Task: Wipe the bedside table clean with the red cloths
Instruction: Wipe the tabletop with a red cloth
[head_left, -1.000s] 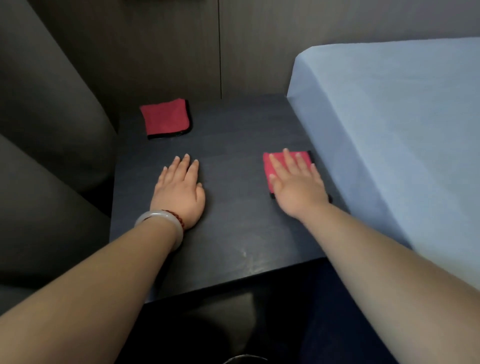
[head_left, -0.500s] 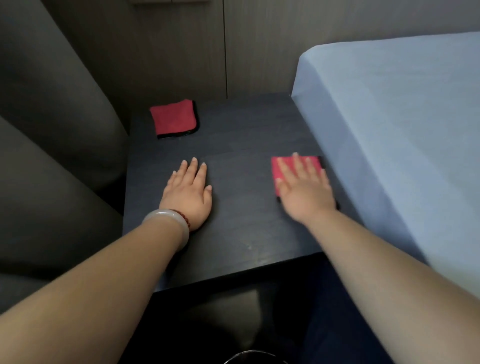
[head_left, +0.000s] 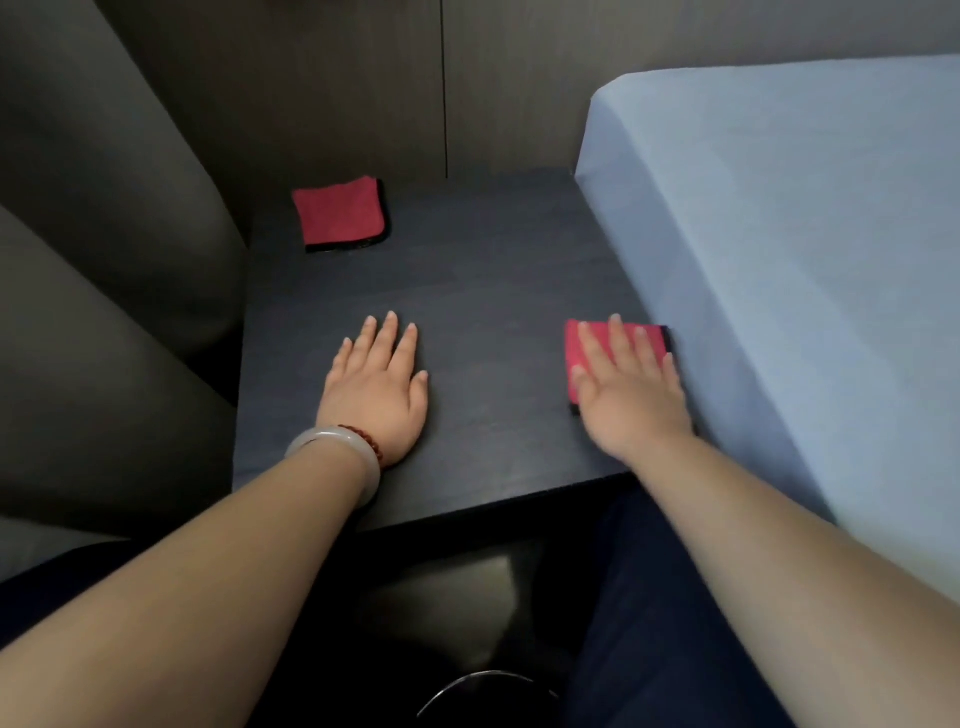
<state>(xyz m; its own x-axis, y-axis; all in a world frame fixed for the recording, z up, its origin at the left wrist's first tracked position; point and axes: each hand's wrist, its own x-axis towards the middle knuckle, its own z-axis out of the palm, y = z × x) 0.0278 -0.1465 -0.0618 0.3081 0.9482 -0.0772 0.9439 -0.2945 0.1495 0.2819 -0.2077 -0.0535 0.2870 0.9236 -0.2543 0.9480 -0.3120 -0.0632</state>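
The dark bedside table (head_left: 483, 280) fills the middle of the head view. One folded red cloth with a black edge (head_left: 340, 214) lies at its far left corner, untouched. A second red cloth (head_left: 576, 345) lies at the table's right side, next to the bed. My right hand (head_left: 631, 387) presses flat on it with straight fingers and covers most of it. On the bare tabletop, left of centre, my left hand (head_left: 376, 387) rests flat with straight fingers, holding nothing. A pale bangle sits on that wrist.
A bed with a light blue sheet (head_left: 789, 260) borders the table on the right. A grey upholstered seat (head_left: 104, 260) stands at the left. A panelled wall (head_left: 441, 88) runs behind. Below the table's front edge is a dark round rim (head_left: 483, 686).
Both hands stay flat in nearly the same spots on the table. The view has shifted a little, so table and cloths sit further right in frame.
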